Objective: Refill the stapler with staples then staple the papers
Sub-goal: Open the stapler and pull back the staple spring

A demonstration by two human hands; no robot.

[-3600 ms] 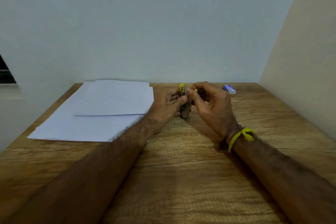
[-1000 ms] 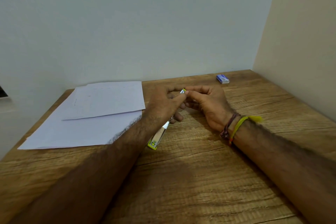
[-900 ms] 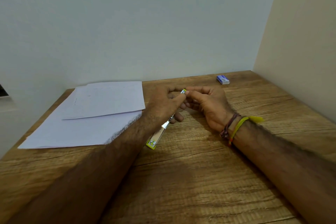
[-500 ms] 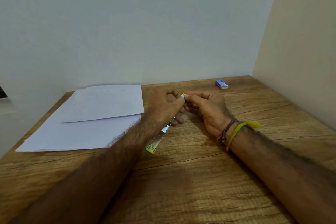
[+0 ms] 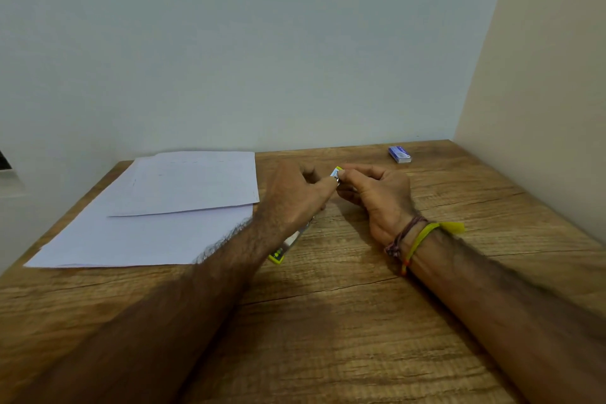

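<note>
- Stapler: slim, silver metal body with yellow-green ends; lies slanted from about 7 o'clock (near end, yellow-green tip by the left forearm) to 1 o'clock (far end, between both sets of fingertips). Middle stretch covered by the left hand; whether opened or closed not readable.
- Left hand: grip closed around the stapler, thumb and forefinger pinching the far yellow-green end.
- Right hand: fingers curled, fingertips pinched on the same far end, touching the left fingertips. Small silvery piece seen at the pinch point; too small to tell whether staples or part of the stapler.
- Right wrist: yellow-green band and dark thread bracelet.
- Papers: white sheets, loosely stacked on the table at 10 o'clock from the hands, top sheet skewed over the lower ones; near right corner hidden behind the left forearm. Faint marks on top sheet, unreadable.
- Staple box: small, blue, at 1 o'clock near the far table edge, well apart from the hands; print illegible.
- Table: wood grain, set into a wall corner; near edge cut off by frame.
- Both forearms cut off at the bottom of frame.
</note>
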